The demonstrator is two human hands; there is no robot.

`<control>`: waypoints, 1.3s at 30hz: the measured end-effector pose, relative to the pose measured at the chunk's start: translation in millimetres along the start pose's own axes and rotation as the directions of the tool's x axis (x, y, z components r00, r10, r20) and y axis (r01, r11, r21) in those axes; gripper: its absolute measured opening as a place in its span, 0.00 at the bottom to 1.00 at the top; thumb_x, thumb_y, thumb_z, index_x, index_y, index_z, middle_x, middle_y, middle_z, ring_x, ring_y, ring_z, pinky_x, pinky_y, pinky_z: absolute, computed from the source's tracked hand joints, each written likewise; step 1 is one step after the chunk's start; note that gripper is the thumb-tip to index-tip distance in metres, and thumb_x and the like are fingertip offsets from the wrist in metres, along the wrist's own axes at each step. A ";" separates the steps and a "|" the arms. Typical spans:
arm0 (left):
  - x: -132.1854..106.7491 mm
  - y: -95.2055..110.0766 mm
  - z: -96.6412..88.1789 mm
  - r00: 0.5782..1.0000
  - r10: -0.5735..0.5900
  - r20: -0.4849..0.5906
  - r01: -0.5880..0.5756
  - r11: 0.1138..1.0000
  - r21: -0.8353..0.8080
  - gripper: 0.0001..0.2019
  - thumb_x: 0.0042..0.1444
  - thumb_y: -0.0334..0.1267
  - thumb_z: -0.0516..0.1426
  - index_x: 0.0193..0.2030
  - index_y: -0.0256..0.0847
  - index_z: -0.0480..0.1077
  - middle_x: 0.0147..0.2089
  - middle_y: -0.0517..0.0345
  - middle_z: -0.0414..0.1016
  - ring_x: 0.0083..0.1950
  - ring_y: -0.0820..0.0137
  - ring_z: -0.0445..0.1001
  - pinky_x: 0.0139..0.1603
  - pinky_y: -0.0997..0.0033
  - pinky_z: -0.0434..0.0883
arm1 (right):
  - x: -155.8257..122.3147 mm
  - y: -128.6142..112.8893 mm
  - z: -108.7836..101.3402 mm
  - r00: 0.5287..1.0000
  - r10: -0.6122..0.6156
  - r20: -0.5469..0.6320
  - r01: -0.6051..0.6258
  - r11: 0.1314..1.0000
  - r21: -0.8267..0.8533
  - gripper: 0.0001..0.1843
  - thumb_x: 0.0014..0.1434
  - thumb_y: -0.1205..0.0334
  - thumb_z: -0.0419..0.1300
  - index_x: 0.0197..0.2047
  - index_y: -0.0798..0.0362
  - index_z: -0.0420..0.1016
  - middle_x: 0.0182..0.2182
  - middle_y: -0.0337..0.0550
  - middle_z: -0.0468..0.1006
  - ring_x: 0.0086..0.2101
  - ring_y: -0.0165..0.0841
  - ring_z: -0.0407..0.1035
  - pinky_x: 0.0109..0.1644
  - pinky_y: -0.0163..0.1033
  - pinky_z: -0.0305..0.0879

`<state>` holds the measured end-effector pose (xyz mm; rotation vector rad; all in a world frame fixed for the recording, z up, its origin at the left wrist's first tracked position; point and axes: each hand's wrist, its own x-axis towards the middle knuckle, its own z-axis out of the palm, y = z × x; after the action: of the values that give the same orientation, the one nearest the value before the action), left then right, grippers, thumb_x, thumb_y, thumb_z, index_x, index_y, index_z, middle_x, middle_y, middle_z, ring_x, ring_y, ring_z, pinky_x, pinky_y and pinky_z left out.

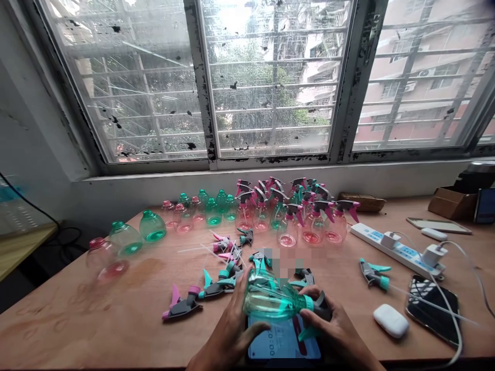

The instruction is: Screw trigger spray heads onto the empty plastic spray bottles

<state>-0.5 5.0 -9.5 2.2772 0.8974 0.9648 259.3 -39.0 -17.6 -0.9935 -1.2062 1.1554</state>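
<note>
A clear green spray bottle (268,301) lies sideways in the air, its neck pointing right. My left hand (234,322) is wrapped round the bottle's base end. At the neck, my right hand (328,324) grips the dark grey and teal spray head (322,307), whose teal collar meets the bottle mouth. Below both hands a lit phone (276,340) shows a timer and is partly covered. Loose teal and grey spray heads (222,283) lie left of and behind the bottle. A pink and grey spray head (183,304) rests farther left.
Open green and pink bottles (152,226) stand at the left and back. Bottles with spray heads (311,226) are grouped at back centre. To the right are a power strip (398,250) with cables, a dark phone (433,309), a white earbud case (390,320) and a loose spray head (374,273).
</note>
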 end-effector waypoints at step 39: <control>0.1 1.2 -4.4 0.993 -0.069 -0.095 0.068 0.998 -0.013 0.40 0.61 0.54 0.59 0.74 0.51 0.46 0.75 0.47 0.53 0.74 0.50 0.54 0.71 0.47 0.59 | 0.3 5.9 -1.9 1.000 -0.025 0.001 0.025 0.999 0.027 0.17 0.53 0.52 0.72 0.42 0.51 0.75 0.29 0.34 0.74 0.27 0.30 0.68 0.30 0.32 0.65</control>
<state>-3.3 5.1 -5.9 2.1933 1.0017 1.0528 260.5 -37.7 -23.5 -0.9552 -1.1984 1.1496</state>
